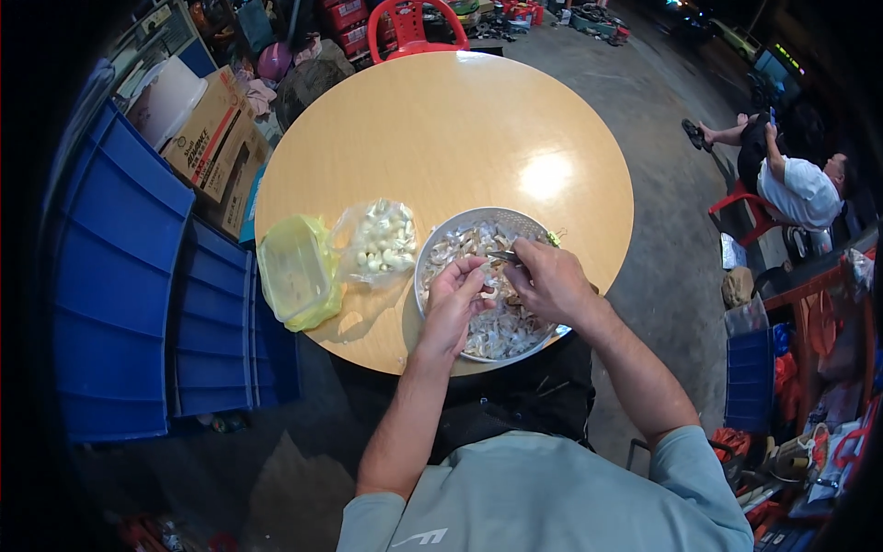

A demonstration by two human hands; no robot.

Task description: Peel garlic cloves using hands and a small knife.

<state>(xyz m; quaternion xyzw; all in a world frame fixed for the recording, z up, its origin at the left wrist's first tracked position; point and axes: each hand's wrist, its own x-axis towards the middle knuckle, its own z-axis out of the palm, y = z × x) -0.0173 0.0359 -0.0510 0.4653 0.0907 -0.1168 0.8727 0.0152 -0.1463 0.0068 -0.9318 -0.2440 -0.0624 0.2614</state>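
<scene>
A round white colander (497, 212) stands at the table's near edge, filled with garlic cloves and loose papery skins (501, 337). Above it my left hand (451, 305) is closed, pinching a pale garlic clove (485, 270) between thumb and fingers. My right hand (557, 281) grips a small knife (503, 256), its blade pointing left near the left fingertips. Most of the knife's handle is hidden in my palm. Left of the colander, a clear plastic bag (346, 237) holds several peeled white garlic cloves (386, 235).
A translucent plastic tub (292, 259) in a yellow bag (322, 299) sits at the round wooden table's (432, 120) left edge. Blue bins (120, 276) and cardboard boxes (213, 138) stand to the left. A red chair (416, 29) is beyond; a seated person (798, 189) is far right.
</scene>
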